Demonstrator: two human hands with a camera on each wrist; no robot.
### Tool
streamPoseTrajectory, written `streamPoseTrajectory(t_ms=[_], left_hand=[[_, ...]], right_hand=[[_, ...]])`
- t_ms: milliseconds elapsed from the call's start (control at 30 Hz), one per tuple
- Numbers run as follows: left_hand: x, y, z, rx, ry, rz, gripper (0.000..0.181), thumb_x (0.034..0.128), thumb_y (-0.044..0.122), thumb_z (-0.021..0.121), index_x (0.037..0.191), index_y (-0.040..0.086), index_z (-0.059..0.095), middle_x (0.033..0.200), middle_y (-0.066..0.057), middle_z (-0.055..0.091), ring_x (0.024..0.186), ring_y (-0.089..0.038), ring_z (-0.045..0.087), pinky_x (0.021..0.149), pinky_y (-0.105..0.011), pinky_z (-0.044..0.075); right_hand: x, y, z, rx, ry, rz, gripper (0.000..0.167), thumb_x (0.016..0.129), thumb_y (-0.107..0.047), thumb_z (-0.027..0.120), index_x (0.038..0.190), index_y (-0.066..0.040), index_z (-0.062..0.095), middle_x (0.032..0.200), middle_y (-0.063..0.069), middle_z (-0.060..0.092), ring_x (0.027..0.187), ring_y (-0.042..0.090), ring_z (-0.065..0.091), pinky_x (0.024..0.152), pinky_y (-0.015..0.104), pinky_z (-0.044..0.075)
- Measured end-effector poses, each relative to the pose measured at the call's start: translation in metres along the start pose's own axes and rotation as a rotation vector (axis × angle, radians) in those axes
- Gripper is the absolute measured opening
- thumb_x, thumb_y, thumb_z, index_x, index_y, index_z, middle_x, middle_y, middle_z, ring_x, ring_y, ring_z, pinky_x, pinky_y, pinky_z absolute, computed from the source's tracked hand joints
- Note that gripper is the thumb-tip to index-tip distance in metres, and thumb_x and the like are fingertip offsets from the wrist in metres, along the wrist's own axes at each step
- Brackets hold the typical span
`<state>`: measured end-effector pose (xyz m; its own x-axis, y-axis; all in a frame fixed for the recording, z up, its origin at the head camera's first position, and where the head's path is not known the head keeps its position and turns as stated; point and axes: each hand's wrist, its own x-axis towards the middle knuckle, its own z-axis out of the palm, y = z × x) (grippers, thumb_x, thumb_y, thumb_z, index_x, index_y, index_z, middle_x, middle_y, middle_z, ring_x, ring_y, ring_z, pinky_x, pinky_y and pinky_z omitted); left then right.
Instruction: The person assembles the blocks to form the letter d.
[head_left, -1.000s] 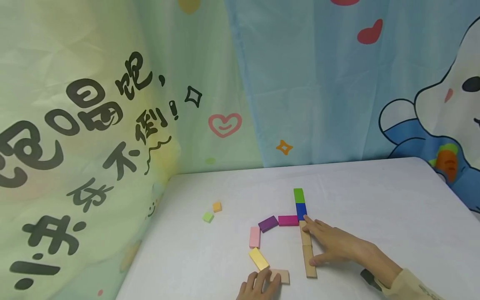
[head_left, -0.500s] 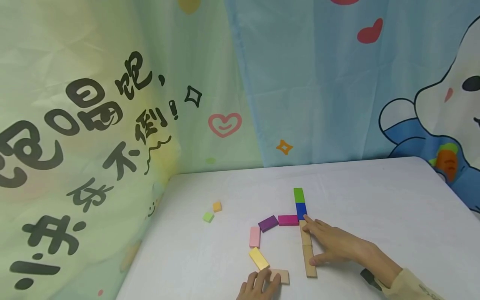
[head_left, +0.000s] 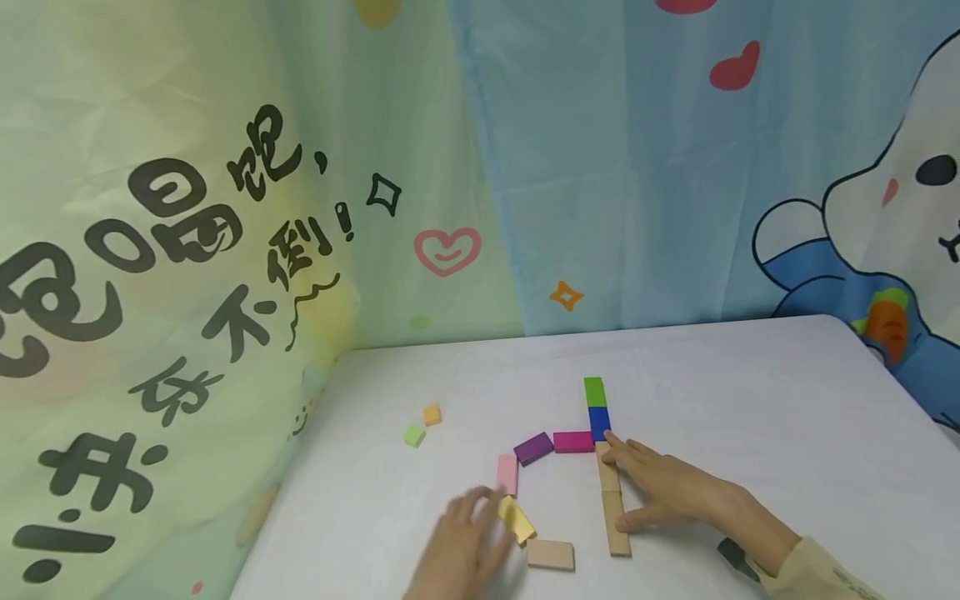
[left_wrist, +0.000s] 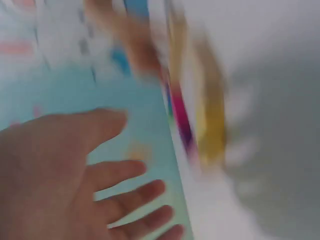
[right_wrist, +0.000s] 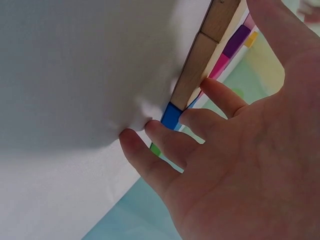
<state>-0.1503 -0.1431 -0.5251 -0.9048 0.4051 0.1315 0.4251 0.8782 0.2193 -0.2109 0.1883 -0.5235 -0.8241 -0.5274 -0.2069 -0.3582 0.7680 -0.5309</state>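
Note:
Flat blocks lie on the white table in a straight column and a curve. The column runs from a green block [head_left: 594,392] to a blue block [head_left: 598,423] and two plain wooden blocks [head_left: 616,523]. My right hand [head_left: 671,489] rests beside the column, fingertips touching its right edge. From the column's middle the curve passes a magenta block [head_left: 573,442], a purple block [head_left: 533,448], a pink block [head_left: 507,472], a yellow block [head_left: 519,522] and a wooden block [head_left: 551,555]. My blurred left hand [head_left: 459,546] hovers near the yellow block, fingers spread and holding nothing.
Two small cubes, one orange [head_left: 432,415] and one light green [head_left: 414,435], sit at the left of the table. A printed curtain [head_left: 420,167] stands behind the table and along its left side.
My left hand has let go of the lower wooden block and moved left and up, past the yellow block. The right hand stays put. The view has shifted slightly.

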Motion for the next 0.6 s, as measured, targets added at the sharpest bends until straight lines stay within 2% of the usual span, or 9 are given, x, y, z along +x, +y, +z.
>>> streamPoseTrajectory(t_ms=[33,67,100,133,200,300,367,433,600], left_hand=[[0.007,-0.017,-0.004,-0.004,0.078,-0.046,0.050,0.1012,0.039,0.057,0.143,0.012,0.054,0.137,-0.013,0.059,0.122,-0.032,0.059,0.101,-0.050,0.052],[0.014,-0.034,-0.010,-0.015,0.115,-0.108,0.048,0.1008,0.035,0.058,0.142,0.010,0.055,0.137,-0.014,0.060,0.124,-0.033,0.058,0.102,-0.052,0.050],[0.021,-0.052,-0.013,-0.019,0.144,-0.163,0.046,0.1006,0.031,0.059,0.140,0.007,0.056,0.137,-0.017,0.060,0.125,-0.036,0.058,0.103,-0.055,0.049],[0.027,-0.069,-0.016,-0.016,0.146,-0.210,0.045,0.1002,0.028,0.060,0.139,0.005,0.056,0.138,-0.018,0.059,0.126,-0.038,0.057,0.103,-0.057,0.048],[0.036,-0.098,-0.017,-0.011,0.111,-0.249,0.044,0.0996,0.026,0.061,0.137,0.002,0.057,0.140,-0.020,0.058,0.128,-0.041,0.055,0.103,-0.059,0.047],[0.041,-0.125,-0.014,-0.020,0.010,-0.232,0.047,0.0983,0.025,0.062,0.137,-0.001,0.056,0.145,-0.022,0.054,0.132,-0.045,0.051,0.105,-0.060,0.045],[0.040,-0.131,-0.010,-0.023,-0.030,-0.220,0.049,0.0976,0.026,0.064,0.138,0.000,0.055,0.148,-0.022,0.051,0.134,-0.044,0.049,0.108,-0.059,0.044],[0.036,-0.131,-0.008,0.000,-0.046,-0.211,0.051,0.0970,0.027,0.065,0.139,0.000,0.054,0.148,-0.022,0.050,0.133,-0.045,0.049,0.107,-0.058,0.045],[0.017,-0.109,-0.007,0.099,-0.061,-0.204,0.052,0.0954,0.031,0.067,0.138,0.004,0.055,0.138,-0.019,0.054,0.126,-0.042,0.052,0.100,-0.056,0.050]], right_hand=[[0.000,0.000,0.000,0.001,-0.001,0.001,0.085,0.074,-0.058,0.080,0.138,-0.013,0.045,0.163,0.028,0.022,0.142,0.057,0.030,0.106,0.073,0.034],[0.000,0.000,0.000,0.006,-0.002,0.006,0.085,0.074,-0.059,0.080,0.138,-0.014,0.046,0.163,0.027,0.022,0.143,0.057,0.030,0.107,0.073,0.034],[0.000,0.000,0.000,0.006,0.000,0.004,0.085,0.074,-0.058,0.080,0.138,-0.013,0.046,0.163,0.028,0.022,0.142,0.058,0.030,0.106,0.073,0.034],[0.000,-0.001,0.001,0.014,-0.002,0.014,0.085,0.074,-0.058,0.081,0.138,-0.014,0.046,0.163,0.028,0.022,0.143,0.057,0.030,0.107,0.073,0.033],[-0.001,-0.001,0.002,0.027,-0.006,0.023,0.084,0.074,-0.057,0.082,0.138,-0.014,0.047,0.163,0.028,0.023,0.143,0.057,0.029,0.108,0.073,0.032],[0.000,-0.002,0.003,0.043,-0.018,0.039,0.083,0.073,-0.057,0.082,0.137,-0.016,0.047,0.164,0.026,0.022,0.144,0.055,0.029,0.108,0.073,0.032],[0.001,-0.002,0.003,0.041,-0.025,0.047,0.084,0.073,-0.057,0.082,0.138,-0.016,0.047,0.164,0.024,0.022,0.145,0.054,0.028,0.108,0.074,0.031],[0.002,-0.002,0.003,0.036,-0.026,0.049,0.084,0.073,-0.058,0.082,0.138,-0.016,0.047,0.164,0.024,0.022,0.145,0.054,0.029,0.107,0.074,0.032],[0.002,0.000,0.003,0.015,-0.017,0.049,0.084,0.072,-0.059,0.082,0.136,-0.017,0.047,0.164,0.025,0.023,0.144,0.054,0.030,0.106,0.074,0.034]])
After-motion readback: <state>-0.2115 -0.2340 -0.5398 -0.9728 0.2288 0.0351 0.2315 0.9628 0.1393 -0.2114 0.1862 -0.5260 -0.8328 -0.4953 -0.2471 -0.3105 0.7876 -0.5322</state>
